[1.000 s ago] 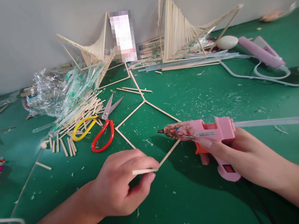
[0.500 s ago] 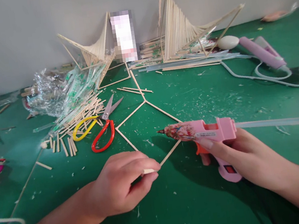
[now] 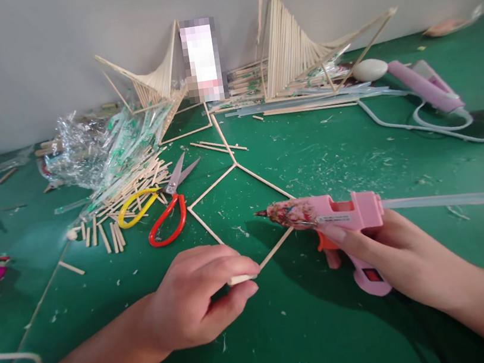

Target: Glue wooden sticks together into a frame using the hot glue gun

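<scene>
Left hand (image 3: 204, 298): thumb and fingers pinched on a wooden stick (image 3: 240, 279), at the near corner of the four-sided stick frame (image 3: 262, 180) lying on the green table (image 3: 357, 333). Right hand (image 3: 396, 256): wrapped around the handle of the pink glue gun (image 3: 340, 212), nozzle pointing left; the gun's body hides the frame's right corner. Containers: the gun holds a translucent glue stick (image 3: 443, 200), its length protruding from the rear. Clear plastic wrapping (image 3: 79, 144), partly green-printed, lies crumpled at far left; its contents cannot be made out. Loose cut sticks (image 3: 143, 180) spill beside it, next to open-bladed scissors (image 3: 173, 188). Two slatted stick structures stand near the wall, the right one (image 3: 289, 48) before more wrapped sticks (image 3: 243, 82).
</scene>
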A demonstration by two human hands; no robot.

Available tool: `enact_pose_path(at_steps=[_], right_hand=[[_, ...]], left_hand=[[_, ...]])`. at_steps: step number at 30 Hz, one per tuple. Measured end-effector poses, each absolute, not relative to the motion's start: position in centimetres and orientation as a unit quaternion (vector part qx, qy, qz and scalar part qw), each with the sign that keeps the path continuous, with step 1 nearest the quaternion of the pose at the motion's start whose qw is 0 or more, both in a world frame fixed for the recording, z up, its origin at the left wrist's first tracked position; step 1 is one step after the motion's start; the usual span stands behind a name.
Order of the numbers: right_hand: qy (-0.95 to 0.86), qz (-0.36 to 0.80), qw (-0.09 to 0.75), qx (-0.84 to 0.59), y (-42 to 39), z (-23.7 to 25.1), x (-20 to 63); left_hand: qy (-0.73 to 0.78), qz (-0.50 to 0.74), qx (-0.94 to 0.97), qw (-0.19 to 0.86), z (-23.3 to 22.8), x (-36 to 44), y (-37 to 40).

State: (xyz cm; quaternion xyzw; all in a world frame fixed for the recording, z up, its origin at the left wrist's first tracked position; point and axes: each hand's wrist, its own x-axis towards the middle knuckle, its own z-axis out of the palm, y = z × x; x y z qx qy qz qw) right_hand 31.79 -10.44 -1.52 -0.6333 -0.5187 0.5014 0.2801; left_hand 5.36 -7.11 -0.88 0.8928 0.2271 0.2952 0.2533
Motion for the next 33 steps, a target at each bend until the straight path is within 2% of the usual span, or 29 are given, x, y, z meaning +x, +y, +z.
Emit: enact_pose_path(at_steps=[4,11,33], right_hand=[[-0.561,0.482,0.277,-0.613,-10.2,-2.3,32.4],[-0.496,0.504,0.283,-0.648,-10.6,-1.2,31.5],[-0.495,0.525,0.279,-0.633,-10.5,-1.5,31.7]], left_hand=[[0.228,0.300,0.888,0.263,-0.8,5.4,-7.1],[0.230,0.295,0.886,0.273,-0.7,5.3,-7.2],[0.211,0.283,0.899,0.261,-0.9,5.4,-7.3]])
